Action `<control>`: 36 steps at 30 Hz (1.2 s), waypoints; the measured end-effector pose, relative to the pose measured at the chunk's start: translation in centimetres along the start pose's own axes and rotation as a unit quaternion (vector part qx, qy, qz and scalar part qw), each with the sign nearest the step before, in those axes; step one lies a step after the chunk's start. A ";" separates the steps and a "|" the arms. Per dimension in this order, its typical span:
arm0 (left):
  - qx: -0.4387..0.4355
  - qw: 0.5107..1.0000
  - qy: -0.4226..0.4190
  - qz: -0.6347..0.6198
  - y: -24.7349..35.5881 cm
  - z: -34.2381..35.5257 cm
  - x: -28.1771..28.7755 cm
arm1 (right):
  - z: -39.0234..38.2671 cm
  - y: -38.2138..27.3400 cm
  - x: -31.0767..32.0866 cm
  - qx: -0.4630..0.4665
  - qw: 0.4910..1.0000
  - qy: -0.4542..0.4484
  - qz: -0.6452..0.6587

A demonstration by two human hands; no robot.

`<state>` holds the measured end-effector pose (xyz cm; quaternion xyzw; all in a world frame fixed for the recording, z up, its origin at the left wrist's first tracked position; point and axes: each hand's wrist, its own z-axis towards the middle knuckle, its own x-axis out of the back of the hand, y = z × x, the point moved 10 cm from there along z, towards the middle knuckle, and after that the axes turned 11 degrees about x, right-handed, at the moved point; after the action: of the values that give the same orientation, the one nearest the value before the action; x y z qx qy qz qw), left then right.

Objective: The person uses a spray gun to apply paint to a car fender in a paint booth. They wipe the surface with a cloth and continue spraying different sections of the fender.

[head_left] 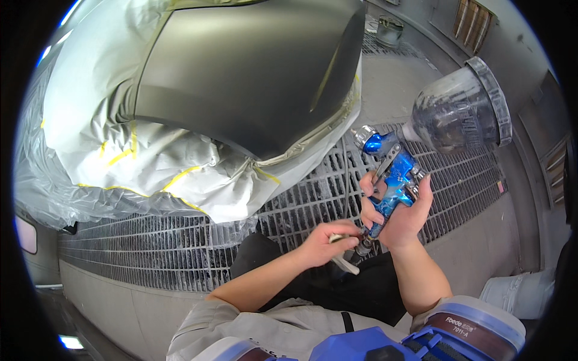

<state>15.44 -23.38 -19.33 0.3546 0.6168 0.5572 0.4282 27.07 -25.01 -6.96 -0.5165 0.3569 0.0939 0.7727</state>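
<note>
My right hand [402, 216] grips the handle of a blue spray gun [392, 177] held upright, with fingers near its trigger. A cloudy plastic cup [457, 111] sits on top of the gun, tilted to the right. At the gun's base my left hand [328, 240] pinches the metal fitting [363, 245], where a pale hose [344, 262] joins. In front of me stands a grey car panel [253, 72], bare and matte, with masking paper and yellow tape [174, 174] wrapped around its edges.
A metal floor grating [198, 253] runs under the car. Pale booth walls with vents [475, 24] rise at the right. A metal can [390, 29] stands on the far floor. My respirator's blue filters [421, 340] fill the lower edge.
</note>
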 end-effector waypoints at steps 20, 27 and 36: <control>0.123 0.981 0.039 -0.143 -1.2 -1.1 -0.4 | -2.0 1.9 -0.4 -0.059 0.998 0.037 0.010; 0.153 0.969 0.017 -0.193 -2.6 -0.7 -1.9 | -2.1 2.1 1.2 -0.067 0.995 0.070 -0.024; 0.308 0.840 0.003 -0.447 -14.7 2.2 -6.2 | -1.8 8.3 13.1 -0.202 0.930 0.264 -0.158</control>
<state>20.46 -30.02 -33.07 0.1528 0.8494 0.0874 0.4975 31.50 -25.76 -21.90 -0.7174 0.4351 -0.0992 0.5349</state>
